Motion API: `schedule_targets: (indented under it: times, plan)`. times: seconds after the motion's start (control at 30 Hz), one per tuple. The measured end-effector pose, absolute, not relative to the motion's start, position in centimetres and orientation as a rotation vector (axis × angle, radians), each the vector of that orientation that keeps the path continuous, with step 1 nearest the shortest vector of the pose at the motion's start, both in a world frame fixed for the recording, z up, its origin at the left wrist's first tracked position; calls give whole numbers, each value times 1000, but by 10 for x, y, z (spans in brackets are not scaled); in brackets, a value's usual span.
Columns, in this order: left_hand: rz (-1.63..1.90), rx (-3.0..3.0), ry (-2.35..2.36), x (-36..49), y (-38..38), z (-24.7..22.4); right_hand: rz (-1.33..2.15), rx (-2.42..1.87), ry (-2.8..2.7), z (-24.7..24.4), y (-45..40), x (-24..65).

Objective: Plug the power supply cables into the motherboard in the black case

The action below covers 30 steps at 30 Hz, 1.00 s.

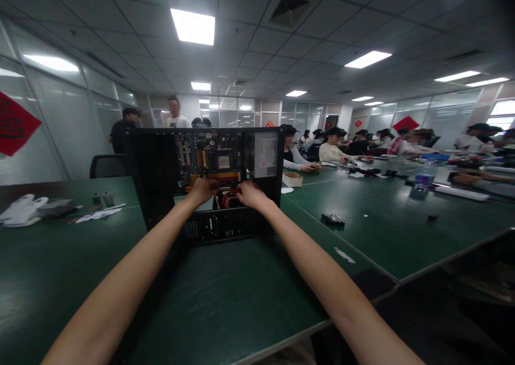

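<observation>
A black computer case [209, 228] stands open on the green table [225, 295]. Inside it, a motherboard [209, 153] shows at the upper middle and a silver power supply [266, 153] at the upper right. My left hand [204, 190] reaches into the case at the motherboard's lower edge, fingers bent together by the memory slots. Just right of it, my right hand [248, 192] is closed beside a bundle of red and yellow cables [229, 199]. What the fingertips of either hand pinch is too small to make out.
A white plastic bag [24, 208] and grey box lie at the left. A small open box [292, 179], a black part [333, 220] and a paper scrap [344, 255] lie right. Several people sit along the right tables; two stand behind.
</observation>
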<state>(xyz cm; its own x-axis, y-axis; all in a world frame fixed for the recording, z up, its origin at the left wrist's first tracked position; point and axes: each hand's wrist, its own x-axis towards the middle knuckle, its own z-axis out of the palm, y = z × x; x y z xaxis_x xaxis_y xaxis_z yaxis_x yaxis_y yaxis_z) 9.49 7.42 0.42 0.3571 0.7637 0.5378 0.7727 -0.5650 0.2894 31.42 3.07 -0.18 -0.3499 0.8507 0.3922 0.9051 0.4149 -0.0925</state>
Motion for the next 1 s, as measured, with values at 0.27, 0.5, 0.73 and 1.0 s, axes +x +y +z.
schedule_targets:
  times: [0.27, 0.5, 0.73, 1.0]
  plan:
    - [-611, -2500, -1310, 100, 80, 9, -191, -1513, -2297, -2, 30, 314]
    - [-422, -2485, -1265, 105, 74, 14, -180, -1504, -2315, -3, 34, 315]
    - [-295, -2424, -1307, 120, 60, 28, -197, -1497, -2327, -1, 32, 314]
    - [-373, -2446, -1312, 119, 61, 24, -201, -1495, -2320, -1, 31, 313]
